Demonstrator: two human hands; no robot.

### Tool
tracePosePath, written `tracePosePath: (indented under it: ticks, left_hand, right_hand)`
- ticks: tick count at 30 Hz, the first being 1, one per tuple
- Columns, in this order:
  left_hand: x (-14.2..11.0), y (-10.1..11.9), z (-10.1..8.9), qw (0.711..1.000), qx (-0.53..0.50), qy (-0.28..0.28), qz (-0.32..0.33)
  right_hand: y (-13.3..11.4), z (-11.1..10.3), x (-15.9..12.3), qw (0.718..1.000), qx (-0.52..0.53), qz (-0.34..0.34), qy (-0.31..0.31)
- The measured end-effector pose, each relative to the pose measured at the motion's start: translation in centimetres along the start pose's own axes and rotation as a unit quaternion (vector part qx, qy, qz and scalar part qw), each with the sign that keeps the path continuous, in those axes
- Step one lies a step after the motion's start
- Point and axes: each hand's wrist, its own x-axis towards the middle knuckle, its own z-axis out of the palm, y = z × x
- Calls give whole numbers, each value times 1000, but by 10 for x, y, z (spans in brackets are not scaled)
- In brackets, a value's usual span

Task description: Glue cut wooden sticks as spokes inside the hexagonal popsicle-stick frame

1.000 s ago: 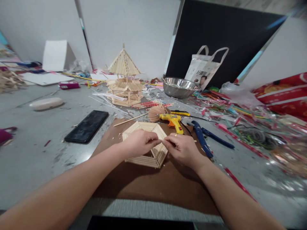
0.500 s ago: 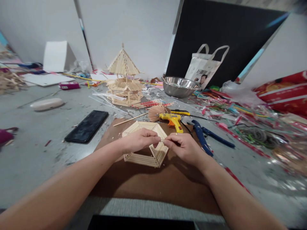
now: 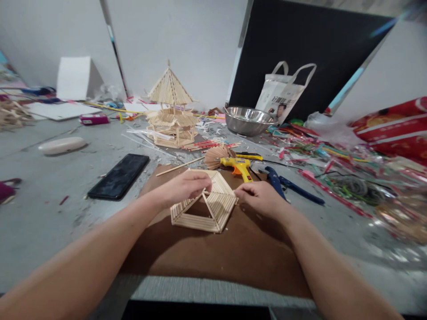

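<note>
Table: grey, smooth, scuffed. Board: brown, flat, matte, under the frame. Pagoda behind it: pale sticks, pointed ribbed roof on top, wider eaves below.

Frame lies on the board between the hands: six-sided ring of pale sticks, rows parallel to each side, mitred at the corners, open middle. Step in hand, my read: hand-setting a thin spoke between inner rim and right corner. That move calls for both ends lined up and light, steady pressure; thin round sticks could roll or skew.

Left hand: over the frame's far left part, fingers curled near the spoke's inner end; can't tell if they grip. Right hand: fingertips narrow, at the right corner; can't tell if they hold anything.

Pliers: blue handles, spread. Glue gun: yellow plastic, orange trigger, beyond the frame. Loose stick: straight, slim, at the board's far edge.
</note>
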Motion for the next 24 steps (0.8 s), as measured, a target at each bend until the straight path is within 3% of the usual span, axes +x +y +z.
tracePosePath:
  ticks: [2, 5, 14, 19, 24]
  left_hand:
    - [0, 1, 3, 996, 63, -59, -18]
    - [1, 2, 5, 986, 130, -99, -21]
    - [6, -11, 1, 958, 279, -50, -36]
    - [6, -13, 1, 957, 278, -54, -61]
    - [7, -13, 5, 948, 306, -55, -75]
  right_hand:
    - [-1, 1, 0, 998, -22, -1, -51]
    - [-3, 3, -1, 996, -26, 13, -87]
    - [2, 1, -1, 987, -16, -4, -158]
    - [3, 3, -1, 988, -36, -40, -146]
    - [0, 3, -1, 992, -16, -27, -121]
